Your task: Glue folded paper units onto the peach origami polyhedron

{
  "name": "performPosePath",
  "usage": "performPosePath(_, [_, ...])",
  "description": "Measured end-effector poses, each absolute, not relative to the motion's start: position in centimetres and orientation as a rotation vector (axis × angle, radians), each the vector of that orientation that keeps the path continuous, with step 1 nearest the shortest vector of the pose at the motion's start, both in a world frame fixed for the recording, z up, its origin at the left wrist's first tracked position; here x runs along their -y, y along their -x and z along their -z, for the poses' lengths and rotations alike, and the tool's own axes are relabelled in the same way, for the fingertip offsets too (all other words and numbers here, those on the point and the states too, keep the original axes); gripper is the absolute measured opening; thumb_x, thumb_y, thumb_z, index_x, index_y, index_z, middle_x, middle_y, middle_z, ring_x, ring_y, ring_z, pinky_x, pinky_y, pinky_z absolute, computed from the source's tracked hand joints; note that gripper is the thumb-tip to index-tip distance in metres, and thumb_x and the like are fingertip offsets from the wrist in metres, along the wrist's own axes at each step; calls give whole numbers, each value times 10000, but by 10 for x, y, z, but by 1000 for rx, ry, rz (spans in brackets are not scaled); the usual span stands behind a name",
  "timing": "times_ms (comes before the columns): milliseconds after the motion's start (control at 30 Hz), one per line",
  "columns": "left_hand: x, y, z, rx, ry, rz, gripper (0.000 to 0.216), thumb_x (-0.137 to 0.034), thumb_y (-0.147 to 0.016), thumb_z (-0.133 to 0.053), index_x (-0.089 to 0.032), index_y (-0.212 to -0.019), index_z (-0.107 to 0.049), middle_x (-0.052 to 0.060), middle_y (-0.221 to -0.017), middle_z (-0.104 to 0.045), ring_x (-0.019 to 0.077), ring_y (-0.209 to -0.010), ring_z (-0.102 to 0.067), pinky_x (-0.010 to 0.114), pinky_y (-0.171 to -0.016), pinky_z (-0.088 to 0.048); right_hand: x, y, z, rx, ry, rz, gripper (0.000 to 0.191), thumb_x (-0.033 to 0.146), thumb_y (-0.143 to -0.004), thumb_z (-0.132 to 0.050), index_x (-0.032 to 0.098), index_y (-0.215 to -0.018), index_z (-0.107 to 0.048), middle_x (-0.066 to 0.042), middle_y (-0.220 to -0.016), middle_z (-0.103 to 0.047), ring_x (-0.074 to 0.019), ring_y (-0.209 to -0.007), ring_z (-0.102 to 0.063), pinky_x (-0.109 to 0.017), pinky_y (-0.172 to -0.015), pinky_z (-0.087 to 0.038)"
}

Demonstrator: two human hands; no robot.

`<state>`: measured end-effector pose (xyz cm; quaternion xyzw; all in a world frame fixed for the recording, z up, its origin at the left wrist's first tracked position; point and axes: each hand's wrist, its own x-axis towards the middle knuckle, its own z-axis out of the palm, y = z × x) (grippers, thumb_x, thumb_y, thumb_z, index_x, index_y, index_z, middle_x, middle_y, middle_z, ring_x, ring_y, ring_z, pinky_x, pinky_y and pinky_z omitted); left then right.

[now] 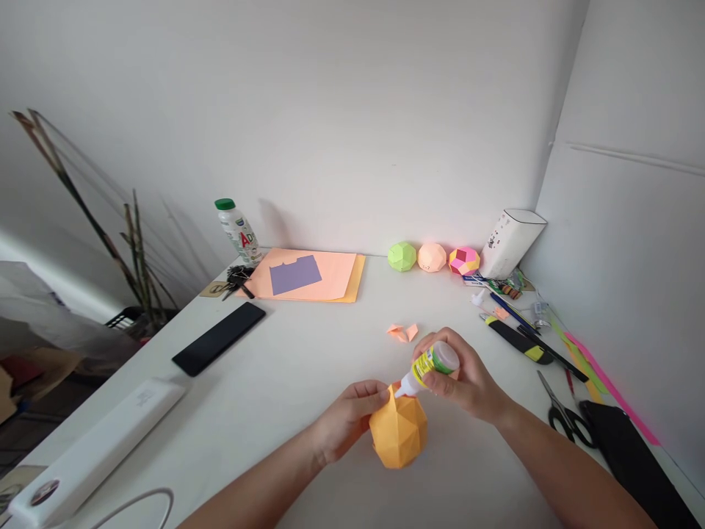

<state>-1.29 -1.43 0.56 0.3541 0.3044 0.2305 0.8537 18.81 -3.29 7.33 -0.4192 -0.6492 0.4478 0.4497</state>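
Note:
My left hand (pixel 355 415) pinches the upper left edge of an orange faceted paper ball (pixel 400 433), holding it over the near part of the table. In my right hand (pixel 465 378) is a glue bottle (pixel 432 364) with a yellow-green label, tilted so its nozzle points down to the left. The nozzle tip meets the top of the ball, at what looks like an open flap. Whether glue is coming out cannot be seen. Small folded peach paper pieces (pixel 403 333) lie just beyond my right hand.
Green (pixel 402 256), peach (pixel 432 257) and pink-yellow (pixel 464 260) paper balls line the wall. Peach paper sheets (pixel 335 272), a bottle (pixel 238 231) and a black phone (pixel 220 338) lie left. A cutter (pixel 515 339), scissors (pixel 567 415) and a white container (pixel 512 242) occupy the right.

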Motion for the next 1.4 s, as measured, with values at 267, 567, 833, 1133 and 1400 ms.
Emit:
performPosePath(267, [14,12,-3,-653,-741,-472,295,-411,-711,-715,-128,-702,-633,13,-622,-553,109,-553,-481,240,-565,-351,35,-187,-73,1654,972,-1042,277,415,-775,-669,212,-856,-498,-23,-763,-586,-173,-733,-546,-315,-654,-449])
performPosePath(567, [13,13,-4,-661,-764,-458,307,-420,-711,-715,-128,-686,-623,8,-606,-543,102,-536,-464,234,-545,-337,39,-184,-74,1650,955,-1019,326,449,-742,-700,207,-852,-512,-24,-766,-579,-167,-702,-551,-295,-614,-447])
performPosePath(833, [14,13,-3,-686,-758,-446,318,-424,-669,-750,-121,-708,-659,19,-636,-576,108,-554,-478,241,-563,-347,41,-185,-75,1646,941,-1124,310,419,-743,-708,197,-843,-516,-26,-769,-595,-154,-660,-567,-286,-597,-446])
performPosePath(1133, [14,14,-4,-680,-758,-449,313,-416,-670,-755,-119,-706,-663,22,-644,-576,117,-596,-493,243,-601,-354,38,-185,-75,1643,967,-1047,308,427,-743,-705,203,-845,-522,-24,-754,-613,-158,-669,-565,-294,-616,-462])
performPosePath(1400, [14,14,-4,-690,-753,-453,312,-407,-666,-763,-114,-713,-666,22,-664,-586,112,-609,-493,238,-617,-351,40,-184,-75,1653,937,-1121,309,407,-737,-718,195,-839,-518,-24,-761,-607,-155,-663,-586,-285,-600,-464])
